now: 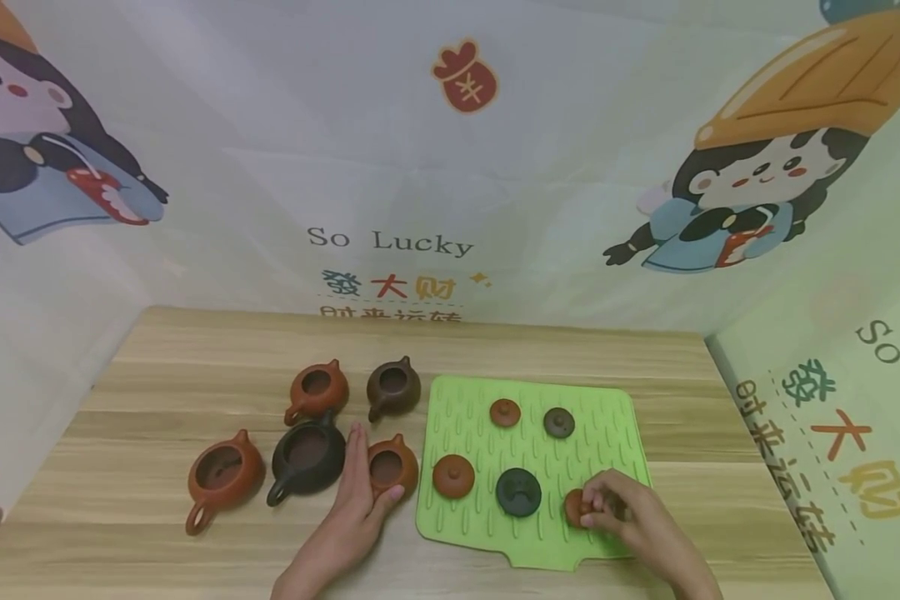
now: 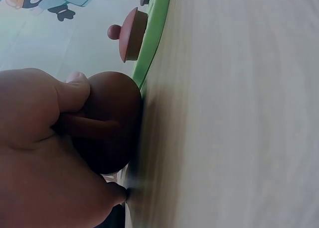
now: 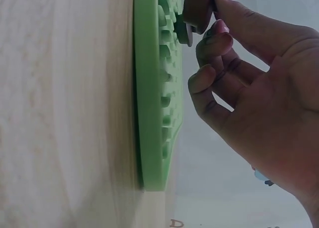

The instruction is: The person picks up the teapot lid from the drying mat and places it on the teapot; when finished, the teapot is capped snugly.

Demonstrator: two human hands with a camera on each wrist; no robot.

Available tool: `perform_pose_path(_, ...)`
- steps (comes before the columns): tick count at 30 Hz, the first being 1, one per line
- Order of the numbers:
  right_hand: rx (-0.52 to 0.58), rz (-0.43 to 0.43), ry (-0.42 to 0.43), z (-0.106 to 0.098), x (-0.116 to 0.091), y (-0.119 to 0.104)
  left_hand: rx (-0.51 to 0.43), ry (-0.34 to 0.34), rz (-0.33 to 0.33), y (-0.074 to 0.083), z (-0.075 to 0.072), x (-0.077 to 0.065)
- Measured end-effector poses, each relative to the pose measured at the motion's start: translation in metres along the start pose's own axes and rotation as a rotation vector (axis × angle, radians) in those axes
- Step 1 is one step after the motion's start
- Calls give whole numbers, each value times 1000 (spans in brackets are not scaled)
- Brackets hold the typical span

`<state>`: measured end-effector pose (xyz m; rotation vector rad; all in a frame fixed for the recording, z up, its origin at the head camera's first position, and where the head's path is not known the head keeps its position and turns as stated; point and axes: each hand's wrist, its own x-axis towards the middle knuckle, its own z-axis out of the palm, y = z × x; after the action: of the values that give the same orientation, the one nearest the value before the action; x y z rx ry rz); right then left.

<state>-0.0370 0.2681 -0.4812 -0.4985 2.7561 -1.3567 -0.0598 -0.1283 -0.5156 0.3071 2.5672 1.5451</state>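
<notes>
My left hand [image 1: 352,508] is around a small reddish-brown clay teapot [image 1: 385,464] with no lid on it. Its thumb lies against the near right of the pot and its fingers along the left side; the left wrist view shows the thumb beside the teapot's handle [image 2: 92,127]. Over the green mat's front right, my right hand [image 1: 630,517] pinches a small reddish-brown teapot lid [image 1: 574,507] between thumb and fingers. Seen from the right wrist, the lid [image 3: 197,9] is tilted close over the mat, with the other fingers curled below the thumb.
Left of my left hand stand a black teapot [image 1: 307,454], two reddish-brown teapots [image 1: 227,475] and a dark brown one [image 1: 394,388], all lidless. On the green ridged mat [image 1: 540,550] lie two reddish lids [image 1: 453,477], a dark brown lid [image 1: 558,422] and an upturned black lid [image 1: 518,492].
</notes>
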Motion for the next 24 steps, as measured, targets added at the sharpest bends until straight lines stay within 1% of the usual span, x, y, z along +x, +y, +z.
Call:
perform_pose_path(5, 3, 17, 22, -2, 2, -3, -2, -16, 6, 3, -3, 0)
perform_pose_path(10, 3, 40, 53, -2, 4, -9, -16, 15, 52, -5, 2, 0)
perform_pose_path(12, 2, 51, 56, -2, 5, -12, -5, 24, 60, -10, 5, 0)
perform_pose_path(17, -13, 59, 58, -2, 7, -17, 21, 16, 37, -17, 6, 2)
perform_pose_path(19, -20, 56, 54, -3, 8, -17, 17, 12, 29, -19, 6, 3)
perform_pose_path(24, -15, 66, 39, -3, 10, -19, 15, 11, 28, -18, 6, 3)
